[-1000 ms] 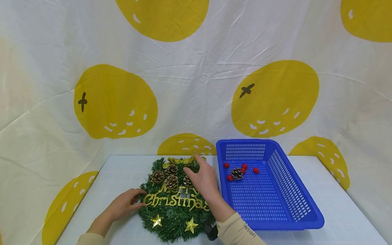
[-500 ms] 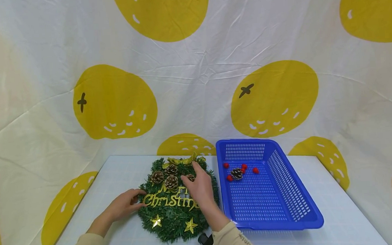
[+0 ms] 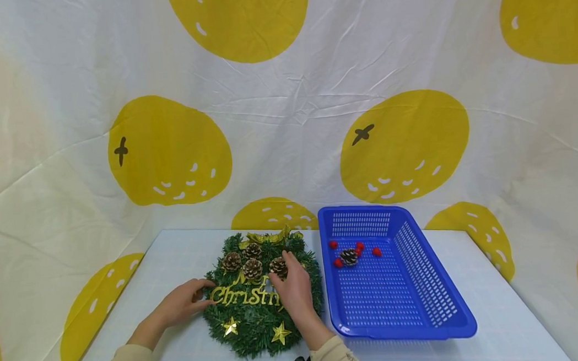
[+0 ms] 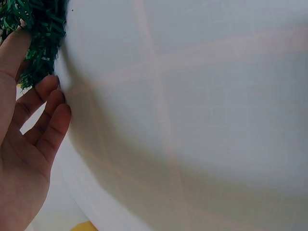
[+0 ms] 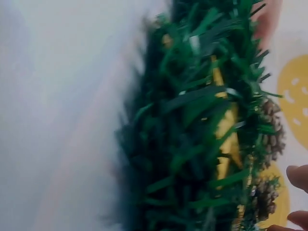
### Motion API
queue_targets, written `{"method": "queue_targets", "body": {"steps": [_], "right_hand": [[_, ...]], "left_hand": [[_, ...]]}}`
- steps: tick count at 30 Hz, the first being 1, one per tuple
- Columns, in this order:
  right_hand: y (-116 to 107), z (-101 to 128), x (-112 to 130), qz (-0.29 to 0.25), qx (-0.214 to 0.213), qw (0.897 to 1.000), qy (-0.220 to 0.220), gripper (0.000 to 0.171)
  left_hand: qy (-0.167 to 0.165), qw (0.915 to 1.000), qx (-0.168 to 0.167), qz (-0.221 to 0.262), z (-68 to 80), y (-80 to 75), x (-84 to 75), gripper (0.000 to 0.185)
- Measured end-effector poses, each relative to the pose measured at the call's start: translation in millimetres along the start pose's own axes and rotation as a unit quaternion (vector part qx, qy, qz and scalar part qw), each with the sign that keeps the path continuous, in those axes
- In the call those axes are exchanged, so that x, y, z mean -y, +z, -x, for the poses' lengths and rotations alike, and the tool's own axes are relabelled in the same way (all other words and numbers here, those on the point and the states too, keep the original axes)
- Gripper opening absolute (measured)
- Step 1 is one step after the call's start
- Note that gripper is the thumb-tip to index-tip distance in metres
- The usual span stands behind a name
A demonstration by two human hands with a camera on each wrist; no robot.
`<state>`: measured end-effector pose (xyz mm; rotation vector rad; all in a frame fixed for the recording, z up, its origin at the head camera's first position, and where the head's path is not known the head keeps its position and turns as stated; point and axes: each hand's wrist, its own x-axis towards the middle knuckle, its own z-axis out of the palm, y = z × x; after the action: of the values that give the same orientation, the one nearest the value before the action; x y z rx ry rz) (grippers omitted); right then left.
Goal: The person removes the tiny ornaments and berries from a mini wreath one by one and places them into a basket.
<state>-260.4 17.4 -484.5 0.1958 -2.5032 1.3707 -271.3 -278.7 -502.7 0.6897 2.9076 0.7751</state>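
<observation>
A green Christmas wreath [image 3: 258, 334] lies on the table, with a gold "Merry Christmas" sign [image 3: 236, 295], several pine cones [image 3: 252, 269], gold stars [image 3: 280, 333] and a gold bow [image 3: 267, 237]. At its left edge my left hand [image 3: 182, 302] holds the rim; in the left wrist view the greenery [image 4: 45, 43] sits between thumb and fingers. My right hand [image 3: 295, 288] hovers over the right half, thumb and forefinger spread beside the right pine cone [image 3: 277, 266]. The right wrist view shows its fingertips [image 5: 299, 178] apart from the cones. Part of the sign is hidden behind it.
Right of the wreath stands a blue plastic basket [image 3: 445, 298] holding one pine cone [image 3: 349, 257] and several red balls [image 3: 377, 252]. A white cloth printed with yellow fruit [image 3: 168, 149] hangs behind the table [image 3: 174, 248].
My right hand has drawn back from near the gold bow toward me, uncovering the right pine cone. My left hand and the wreath have stayed in place.
</observation>
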Motion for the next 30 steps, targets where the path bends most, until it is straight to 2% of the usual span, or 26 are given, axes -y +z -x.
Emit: {"method": "queue_targets", "body": {"steps": [12,23,30], "right_hand": [[6,-1,-10,0.033,0.008,0.999,-0.041,0.053],[7,-4,-14,0.038,0.028,0.999,-0.016,0.05],[9,-6,-14,0.049,0.028,0.998,-0.022,0.047]], "left_hand": [[0.0,1.0,0.002,0.001,-0.4,-0.6,-0.3,0.046],[0.002,1.0,0.003,-0.001,-0.7,1.2,1.7,0.048],[0.0,1.0,0.004,0.001,-0.7,-0.7,0.2,0.047]]}}
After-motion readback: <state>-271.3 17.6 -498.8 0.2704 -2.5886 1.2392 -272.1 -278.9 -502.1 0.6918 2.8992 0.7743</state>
